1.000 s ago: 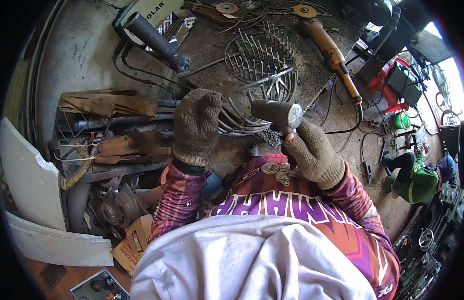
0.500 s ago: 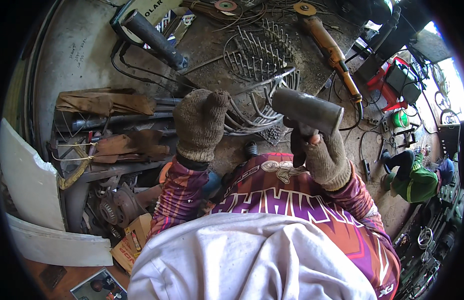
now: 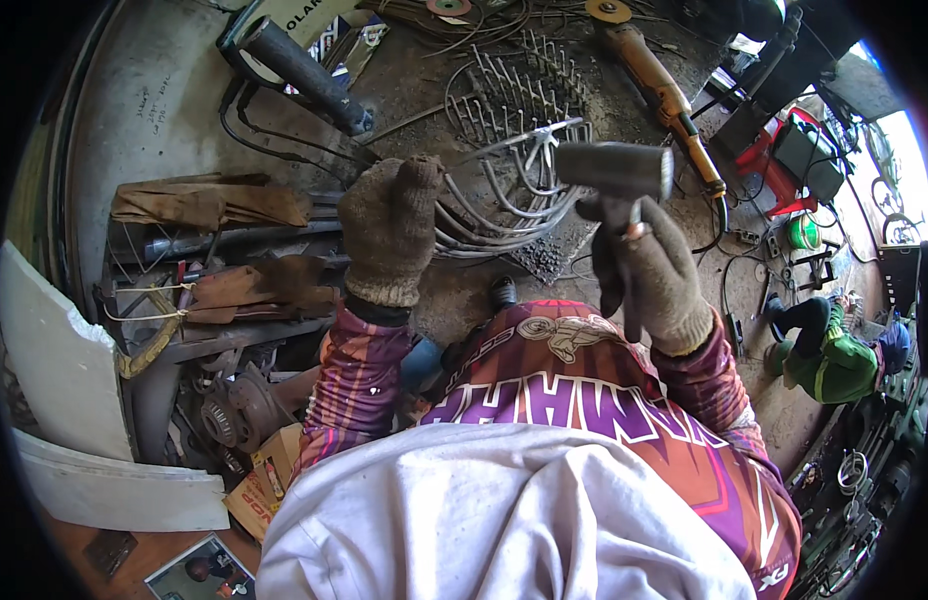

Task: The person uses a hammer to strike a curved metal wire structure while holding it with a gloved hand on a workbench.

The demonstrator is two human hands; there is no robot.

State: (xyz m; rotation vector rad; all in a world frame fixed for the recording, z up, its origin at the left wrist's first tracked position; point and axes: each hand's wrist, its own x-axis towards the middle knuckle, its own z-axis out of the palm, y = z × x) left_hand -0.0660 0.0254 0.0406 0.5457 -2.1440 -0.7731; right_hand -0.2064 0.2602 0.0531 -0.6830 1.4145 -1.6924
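My right hand (image 3: 662,270), in a knitted work glove, is closed round the handle of a hammer (image 3: 616,170). The heavy, cylindrical steel head is raised at chest height to the right of the metalwork. My gloved left hand (image 3: 389,228) makes a fist at the left end of a piece of bent metal rods (image 3: 514,212), curved side by side like ribs; the fingers' exact hold is hidden. Just beyond lies a rack of short upright metal rods (image 3: 514,95) on the dirty worktop.
An orange angle grinder (image 3: 649,80) lies at the back right, its cord trailing down. A thick steel pipe (image 3: 304,75) leans at the back left. Brown leather pieces (image 3: 209,203) lie over pipes on the left. Another person in green (image 3: 834,360) crouches at the far right.
The hammer has swung up and its head has turned more level. My left hand has shifted slightly left and away from me, and the bent rods have moved along with it.
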